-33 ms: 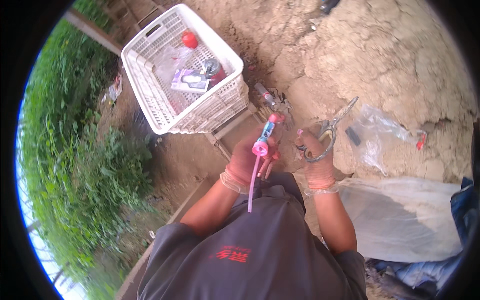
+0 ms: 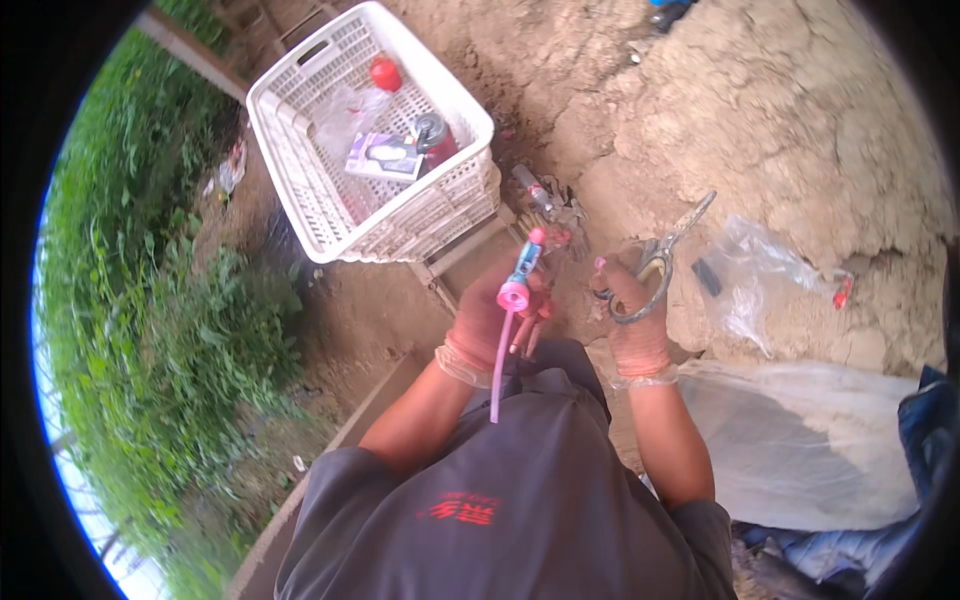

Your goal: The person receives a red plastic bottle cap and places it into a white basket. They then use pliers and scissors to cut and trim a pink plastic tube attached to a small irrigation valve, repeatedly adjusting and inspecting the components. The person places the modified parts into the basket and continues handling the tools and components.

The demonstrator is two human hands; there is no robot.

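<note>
My left hand [image 2: 493,315], in a thin see-through glove, is closed around a spray head [image 2: 523,268] in pink and blue. The spray head's pink collar faces me, and a long pink tube [image 2: 499,370] hangs from it toward my shirt. To the right, my right hand [image 2: 638,318], gloved the same way, has a pair of scissors [image 2: 656,270] hooked on it, blades pointing up and away to the right. A tiny pink piece [image 2: 600,263] shows at the fingertips of that hand; what it is cannot be made out. The two hands are apart.
A white plastic crate [image 2: 330,235] stands at the upper left with a red object [image 2: 385,72], a box [image 2: 383,158] and a dark-lidded container [image 2: 433,137]. A clear bottle [image 2: 532,187] lies beside it. Right are a clear plastic bag [image 2: 745,265] and whitish sheeting [image 2: 790,440].
My left hand and the spray head have shifted slightly left, and the spray head has turned a little. The right hand with the scissors has barely moved.
</note>
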